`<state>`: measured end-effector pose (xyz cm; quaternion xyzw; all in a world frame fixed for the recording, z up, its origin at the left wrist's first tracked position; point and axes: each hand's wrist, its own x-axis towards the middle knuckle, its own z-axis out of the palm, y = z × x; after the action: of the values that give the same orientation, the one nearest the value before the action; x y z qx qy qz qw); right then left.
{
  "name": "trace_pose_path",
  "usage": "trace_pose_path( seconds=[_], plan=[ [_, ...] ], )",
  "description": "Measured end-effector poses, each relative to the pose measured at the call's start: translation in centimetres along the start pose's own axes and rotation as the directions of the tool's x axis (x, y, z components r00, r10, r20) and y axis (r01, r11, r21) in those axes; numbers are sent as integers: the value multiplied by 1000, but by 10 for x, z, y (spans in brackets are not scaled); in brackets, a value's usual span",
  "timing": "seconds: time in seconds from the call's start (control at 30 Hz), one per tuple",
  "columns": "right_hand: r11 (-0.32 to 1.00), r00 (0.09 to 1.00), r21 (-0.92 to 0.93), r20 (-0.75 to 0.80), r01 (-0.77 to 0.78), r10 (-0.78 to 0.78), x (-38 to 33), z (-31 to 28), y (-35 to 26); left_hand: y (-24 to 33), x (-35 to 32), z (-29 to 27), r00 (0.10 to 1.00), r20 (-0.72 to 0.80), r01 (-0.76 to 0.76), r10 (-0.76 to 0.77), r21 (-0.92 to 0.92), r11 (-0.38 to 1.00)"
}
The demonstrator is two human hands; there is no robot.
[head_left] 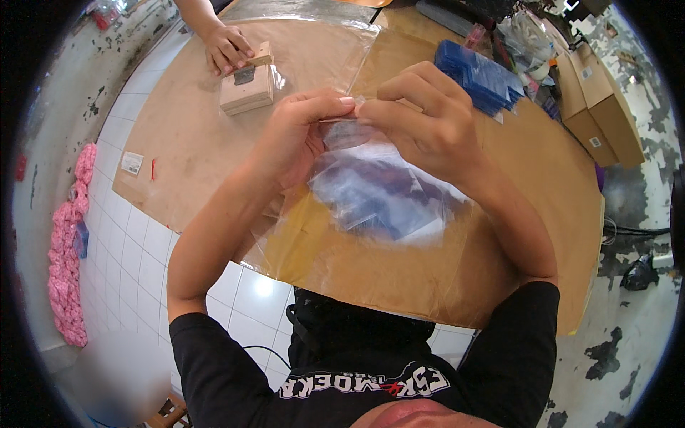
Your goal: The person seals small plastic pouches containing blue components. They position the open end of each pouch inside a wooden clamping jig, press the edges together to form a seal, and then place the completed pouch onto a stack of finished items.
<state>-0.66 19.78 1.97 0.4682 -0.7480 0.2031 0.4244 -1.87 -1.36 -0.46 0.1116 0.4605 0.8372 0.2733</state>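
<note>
Over the middle of the table, my left hand (pixel 300 132) and my right hand (pixel 432 118) meet fingertip to fingertip. Both pinch the upper edge of a small clear plastic bag (pixel 346 134), which hangs between them. Just beneath lies a loose pile of clear plastic bags (pixel 389 196), some looking bluish or white. What the bag contains, if anything, I cannot make out.
Another person's hand (pixel 228 50) rests on a wooden block (pixel 246 93) at the far left. Blue plastic sleeves (pixel 478 75) are stacked at the far right, near cardboard boxes (pixel 596 107). Brown sheeting covers the table (pixel 521 235). Pink bundles (pixel 68 264) lie along the left wall.
</note>
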Motion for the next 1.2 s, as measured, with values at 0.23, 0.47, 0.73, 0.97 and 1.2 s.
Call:
trace_pose_path(
  seconds=[0.23, 0.47, 0.73, 0.97, 1.2],
  plan=[
    [842, 975, 497, 162, -211, 149, 2, -4, 8, 10, 9, -22, 927, -274, -236, 255, 100, 967],
    [551, 851, 830, -225, -88, 474, 17, -43, 33, 22, 17, -41, 834, -413, -309, 366, 199, 930],
    [688, 749, 365, 524, -628, 406, 5, -68, 32, 25, 20, -34, 725, -461, -430, 511, 278, 859],
    [880, 620, 17, 715, -475, 321, -11, 5, -20, 31, 16, -45, 622, -447, -542, 643, 347, 765],
    [907, 658, -64, 667, -416, 349, 20, -44, -38, 21, 7, -17, 685, -360, -557, 633, 302, 774]
  ],
)
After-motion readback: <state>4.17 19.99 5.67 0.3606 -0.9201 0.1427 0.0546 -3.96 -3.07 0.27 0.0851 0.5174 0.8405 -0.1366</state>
